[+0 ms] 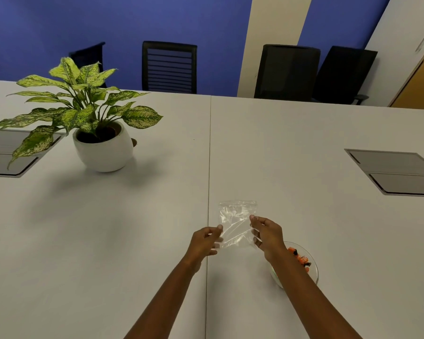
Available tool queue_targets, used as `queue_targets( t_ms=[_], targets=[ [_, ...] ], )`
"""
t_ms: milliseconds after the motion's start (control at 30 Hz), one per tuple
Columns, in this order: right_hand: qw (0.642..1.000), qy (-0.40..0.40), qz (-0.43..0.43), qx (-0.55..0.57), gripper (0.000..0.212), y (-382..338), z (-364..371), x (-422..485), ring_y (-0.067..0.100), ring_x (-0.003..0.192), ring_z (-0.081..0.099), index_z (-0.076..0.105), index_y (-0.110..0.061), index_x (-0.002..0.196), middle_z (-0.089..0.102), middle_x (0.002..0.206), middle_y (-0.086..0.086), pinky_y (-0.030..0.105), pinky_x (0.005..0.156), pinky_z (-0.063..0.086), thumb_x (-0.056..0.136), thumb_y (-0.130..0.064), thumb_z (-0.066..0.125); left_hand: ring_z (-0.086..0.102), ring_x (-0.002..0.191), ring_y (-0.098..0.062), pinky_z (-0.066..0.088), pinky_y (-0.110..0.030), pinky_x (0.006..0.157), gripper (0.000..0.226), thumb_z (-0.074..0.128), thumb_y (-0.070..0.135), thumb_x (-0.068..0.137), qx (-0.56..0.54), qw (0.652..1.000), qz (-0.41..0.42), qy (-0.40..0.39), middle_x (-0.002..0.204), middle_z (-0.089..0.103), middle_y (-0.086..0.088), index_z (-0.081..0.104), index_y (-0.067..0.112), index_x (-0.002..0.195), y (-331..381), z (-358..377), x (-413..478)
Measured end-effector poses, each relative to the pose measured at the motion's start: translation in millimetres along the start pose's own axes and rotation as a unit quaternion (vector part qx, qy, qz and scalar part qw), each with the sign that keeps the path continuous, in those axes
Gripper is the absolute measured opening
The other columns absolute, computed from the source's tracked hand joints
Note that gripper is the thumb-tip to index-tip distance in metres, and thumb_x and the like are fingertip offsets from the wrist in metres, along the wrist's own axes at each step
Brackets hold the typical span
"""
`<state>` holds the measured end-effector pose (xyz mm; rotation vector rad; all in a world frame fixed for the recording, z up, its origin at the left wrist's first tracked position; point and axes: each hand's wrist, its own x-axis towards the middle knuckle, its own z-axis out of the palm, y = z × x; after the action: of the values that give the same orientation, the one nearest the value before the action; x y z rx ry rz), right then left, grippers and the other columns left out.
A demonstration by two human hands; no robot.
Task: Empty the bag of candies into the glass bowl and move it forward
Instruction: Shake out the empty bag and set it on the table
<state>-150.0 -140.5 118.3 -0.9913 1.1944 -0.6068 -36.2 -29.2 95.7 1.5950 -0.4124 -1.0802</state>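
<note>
Candies (300, 259) already lie in the glass bowl (312, 270) beneath the right forearm, while the left hand (204, 241) and right hand (267, 234) pinch the empty clear bag (236, 222) between closed fingertips; risk: 1 careless forearm drop could knock the bowl.

My left hand (206, 242) and right hand (267, 234) pinch the empty clear zip bag (236, 222) between them, the glass bowl (312, 267) of orange candies (300, 259) beneath my right wrist.

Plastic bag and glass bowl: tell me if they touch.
Cannot tell. In the head view the right hand hides where the plastic bag nears the glass bowl.
</note>
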Motion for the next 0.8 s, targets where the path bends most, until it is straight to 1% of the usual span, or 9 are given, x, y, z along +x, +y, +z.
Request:
queue_targets(
  t_ms=[67, 167, 267, 333, 400, 533, 600, 667, 800],
  targets=[
    [0.998, -0.042, 0.012, -0.036, 0.011, 2, 3, -3, 0.012, 0.073, 0.054, 0.062, -0.013, 0.088, 0.06, 0.078, -0.001, 0.023, 0.059, 0.04, 0.085, -0.024, 0.062, 0.055, 0.064, -0.011, 0.046, -0.019, 0.058, 0.014, 0.054, 0.023, 0.092, -0.016, 0.999, 0.005, 0.039, 0.074, 0.061, 0.0, 0.062, 0.011, 0.09, 0, -3, 3],
    [0.989, -0.115, 0.054, -0.075, 0.018, 9, 11, -7, 0.016, 0.083, 0.054, 0.059, -0.016, 0.1, 0.06, 0.087, 0.0, 0.024, 0.063, 0.043, 0.085, -0.027, 0.062, 0.052, 0.056, -0.012, 0.044, -0.015, 0.047, 0.012, 0.053, 0.009, 0.091, -0.041, 0.992, 0.011, 0.117, 0.067, 0.057, -0.001, 0.062, 0.008, 0.084, 0, -11, 7],
    [0.979, -0.176, 0.093, -0.046, 0.036, 23, 23, -10, 0.017, 0.07, 0.055, 0.052, -0.009, 0.116, 0.059, 0.082, 0.006, 0.022, 0.061, 0.049, 0.082, -0.008, 0.065, 0.05, 0.056, -0.013, 0.043, -0.019, 0.049, 0.01, 0.053, 0.006, 0.091, -0.048, 0.984, 0.017, 0.17, 0.066, 0.056, -0.002, 0.061, 0.005, 0.086, -3, -26, 12],
    [0.982, -0.165, 0.083, -0.035, 0.041, 32, 31, -10, 0.017, 0.063, 0.055, 0.05, -0.001, 0.119, 0.059, 0.075, 0.01, 0.018, 0.053, 0.053, 0.08, 0.006, 0.062, 0.05, 0.056, -0.014, 0.042, -0.019, 0.048, 0.009, 0.053, 0.005, 0.09, -0.039, 0.98, 0.018, 0.193, 0.067, 0.056, -0.003, 0.061, 0.004, 0.086, -6, -36, 15],
    [0.986, -0.143, 0.068, -0.048, 0.041, 41, 42, -11, 0.017, 0.061, 0.055, 0.05, 0.002, 0.117, 0.06, 0.073, 0.012, 0.014, 0.049, 0.054, 0.079, 0.011, 0.06, 0.05, 0.055, -0.014, 0.042, -0.022, 0.049, 0.009, 0.055, 0.006, 0.09, -0.025, 0.976, 0.017, 0.213, 0.068, 0.057, -0.006, 0.061, 0.002, 0.084, -9, -48, 17],
    [0.985, -0.133, 0.049, -0.101, 0.043, 57, 66, -11, 0.017, 0.058, 0.056, 0.05, 0.001, 0.117, 0.06, 0.071, 0.01, 0.018, 0.055, 0.053, 0.077, 0.011, 0.062, 0.053, 0.055, -0.021, 0.045, -0.029, 0.058, 0.014, 0.058, 0.009, 0.088, 0.03, 0.966, 0.013, 0.255, 0.074, 0.062, -0.014, 0.06, 0.001, 0.076, -18, -72, 24],
    [0.981, -0.135, 0.033, -0.134, 0.044, 66, 78, -11, 0.015, 0.058, 0.056, 0.049, -0.001, 0.117, 0.06, 0.071, 0.009, 0.019, 0.057, 0.053, 0.077, 0.01, 0.063, 0.061, 0.069, -0.033, 0.049, -0.037, 0.071, 0.014, 0.058, 0.01, 0.088, 0.06, 0.96, 0.009, 0.275, 0.082, 0.066, -0.019, 0.063, 0.0, 0.081, -22, -83, 26],
    [0.975, -0.138, 0.014, -0.172, 0.045, 75, 90, -11, 0.013, 0.057, 0.057, 0.048, -0.002, 0.118, 0.059, 0.069, 0.006, 0.016, 0.055, 0.053, 0.077, 0.008, 0.064, 0.066, 0.089, -0.038, 0.05, -0.041, 0.084, 0.019, 0.058, 0.013, 0.089, 0.105, 0.95, -0.006, 0.293, 0.096, 0.07, -0.023, 0.063, -0.002, 0.099, -25, -93, 28],
    [0.958, -0.152, 0.012, -0.244, 0.045, 90, 109, -10, 0.012, 0.053, 0.055, 0.046, -0.003, 0.119, 0.059, 0.072, 0.009, 0.014, 0.051, 0.05, 0.078, 0.006, 0.064, 0.055, 0.116, -0.038, 0.044, -0.044, 0.098, 0.048, 0.059, 0.02, 0.088, 0.247, 0.931, -0.043, 0.265, 0.125, 0.058, -0.025, 0.044, 0.003, 0.13, -29, -106, 28]
  ],
)
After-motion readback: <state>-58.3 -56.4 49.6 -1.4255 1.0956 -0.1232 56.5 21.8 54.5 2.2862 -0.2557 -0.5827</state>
